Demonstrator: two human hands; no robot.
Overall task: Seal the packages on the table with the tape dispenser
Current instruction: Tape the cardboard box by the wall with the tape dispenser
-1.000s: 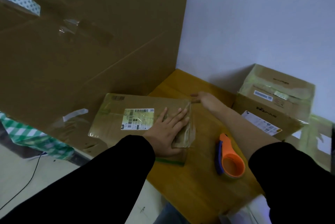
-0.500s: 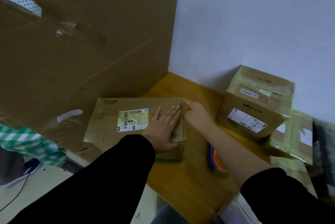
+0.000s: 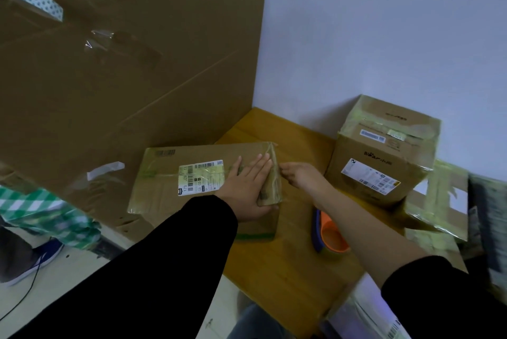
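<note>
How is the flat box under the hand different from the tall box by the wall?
The flat box is low and wide; the tall box is more cube-like. The left hand presses on the flat box; nobody touches the tall box. Both are brown cardboard with labels and shiny tape.

flat pkg (image 3: 160,187) L of tape dispenser (image 3: 332,237), box (image 3: 384,152) behind it

The yellow-brown wooden counter (image 3: 274,278) carries a flat brown cardboard package with a white label (image 3: 170,190) at 10 o'clock, which reaches past its left edge. A cube-shaped cardboard box (image 3: 384,163) stands at 1 o'clock. An orange and blue tape dispenser (image 3: 330,237) lies near the centre. A tape-wrapped flat cardboard parcel (image 3: 439,207) lies at 3 o'clock, just beside the box.
</note>
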